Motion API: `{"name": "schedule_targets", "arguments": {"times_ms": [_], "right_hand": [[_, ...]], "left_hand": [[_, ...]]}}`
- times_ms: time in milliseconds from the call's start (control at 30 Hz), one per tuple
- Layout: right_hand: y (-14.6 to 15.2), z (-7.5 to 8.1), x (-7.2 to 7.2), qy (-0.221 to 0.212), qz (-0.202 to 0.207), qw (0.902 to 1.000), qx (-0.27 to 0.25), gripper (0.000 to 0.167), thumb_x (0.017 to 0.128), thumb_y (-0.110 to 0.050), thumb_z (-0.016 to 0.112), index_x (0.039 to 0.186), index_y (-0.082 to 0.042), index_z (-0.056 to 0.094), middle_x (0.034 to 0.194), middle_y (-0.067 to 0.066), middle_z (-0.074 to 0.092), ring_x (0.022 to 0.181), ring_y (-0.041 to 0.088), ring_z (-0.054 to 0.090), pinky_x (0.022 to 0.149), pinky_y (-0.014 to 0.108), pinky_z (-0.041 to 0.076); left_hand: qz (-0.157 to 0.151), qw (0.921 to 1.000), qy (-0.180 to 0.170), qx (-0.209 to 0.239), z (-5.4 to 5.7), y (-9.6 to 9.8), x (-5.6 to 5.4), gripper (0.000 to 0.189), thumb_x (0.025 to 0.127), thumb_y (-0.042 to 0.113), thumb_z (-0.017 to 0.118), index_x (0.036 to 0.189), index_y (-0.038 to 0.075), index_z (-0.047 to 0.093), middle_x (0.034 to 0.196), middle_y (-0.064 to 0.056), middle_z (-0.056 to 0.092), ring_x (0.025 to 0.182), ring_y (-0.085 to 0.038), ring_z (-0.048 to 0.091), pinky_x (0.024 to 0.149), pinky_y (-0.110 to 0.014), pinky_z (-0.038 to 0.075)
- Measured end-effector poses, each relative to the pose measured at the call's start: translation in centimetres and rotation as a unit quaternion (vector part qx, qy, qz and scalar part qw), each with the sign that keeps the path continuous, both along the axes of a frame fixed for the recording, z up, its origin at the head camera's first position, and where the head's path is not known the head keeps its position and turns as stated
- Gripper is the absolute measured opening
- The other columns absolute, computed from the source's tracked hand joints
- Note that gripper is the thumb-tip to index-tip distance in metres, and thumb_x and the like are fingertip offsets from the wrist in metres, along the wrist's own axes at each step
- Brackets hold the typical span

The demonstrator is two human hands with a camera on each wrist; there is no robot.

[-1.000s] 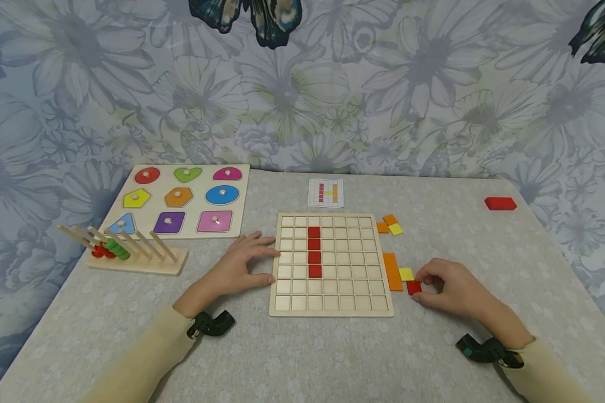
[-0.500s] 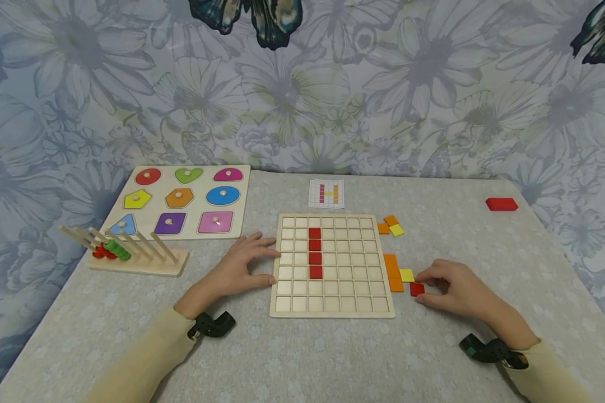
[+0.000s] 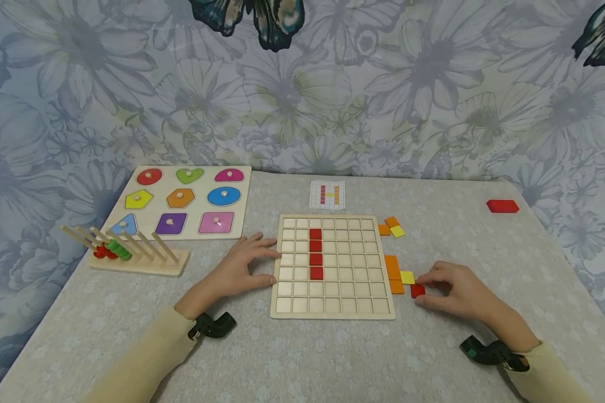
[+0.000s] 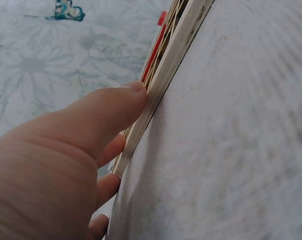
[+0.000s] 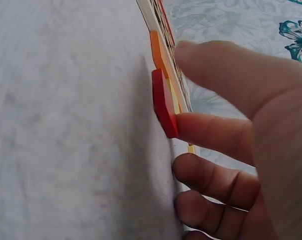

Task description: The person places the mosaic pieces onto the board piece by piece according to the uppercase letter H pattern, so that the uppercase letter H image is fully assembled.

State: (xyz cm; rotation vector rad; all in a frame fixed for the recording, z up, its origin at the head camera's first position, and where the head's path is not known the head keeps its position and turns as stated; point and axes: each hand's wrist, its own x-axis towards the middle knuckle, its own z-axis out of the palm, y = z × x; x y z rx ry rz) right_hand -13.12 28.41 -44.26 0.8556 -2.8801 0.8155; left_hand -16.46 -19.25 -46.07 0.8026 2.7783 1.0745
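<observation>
My left hand [image 3: 244, 264] rests at the left edge of a wooden grid board [image 3: 350, 305], thumb and fingertips touching the rim. In the left wrist view the thumb [image 4: 133, 97] lies on that edge. Right of the board, my right hand [image 3: 451, 285] is at a red tile [image 3: 417, 291]. In the right wrist view its index finger [image 5: 211, 132] touches the red tile's end, while the thumb [image 5: 211, 60] stands apart from it. A yellow tile [image 3: 407, 277] and orange tiles [image 3: 392, 267] lie beside it. Red squares [image 3: 316, 259] form a column on the board.
A printed pattern card [image 3: 327, 195] lies behind the board. More orange and yellow tiles [image 3: 397, 231] lie near its upper right corner. A knobbed shape puzzle [image 3: 194, 210] and a peg stand [image 3: 141, 264] are at left. A red block [image 3: 502, 206] lies far right.
The red tile has slid slightly right, away from the orange tiles, along with my right hand. My left hand has stayed on the board's edge.
</observation>
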Motion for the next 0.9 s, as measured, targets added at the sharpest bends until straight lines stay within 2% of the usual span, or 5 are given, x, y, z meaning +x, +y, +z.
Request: {"name": "schedule_targets", "arguments": {"times_ms": [567, 900], "right_hand": [[0.5, -0.2, -0.3, -0.006, 0.008, 0.9999, 0.002, 0.025, 0.075, -0.014, 0.09, 0.097, -0.018, 0.081, 0.081, -0.017, 0.06, 0.069, -0.003, 0.043, 0.057, 0.017, 0.039], [-0.4, 1.0, -1.4, 0.064, 0.035, 0.9973, 0.008, 0.026, 0.075, -0.008, 0.087, 0.096, -0.02, 0.077, 0.083, -0.017, 0.065, 0.073, -0.002, 0.049, 0.06, 0.019, 0.045]], "left_hand": [[0.005, 1.0, -0.004, 0.001, 0.1, 0.1, 0.1, 0.045, 0.081, 0.026, 0.086, 0.123, 0.015, 0.073, 0.151, -0.017, 0.055, 0.15, -0.05, 0.031, 0.121, -0.074, 0.015], [0.003, 1.0, -0.005, 0.001, 0.1, 0.2, 0.2, 0.046, 0.082, 0.025, 0.085, 0.124, 0.014, 0.072, 0.151, -0.018, 0.055, 0.15, -0.05, 0.031, 0.121, -0.073, 0.014]]}}
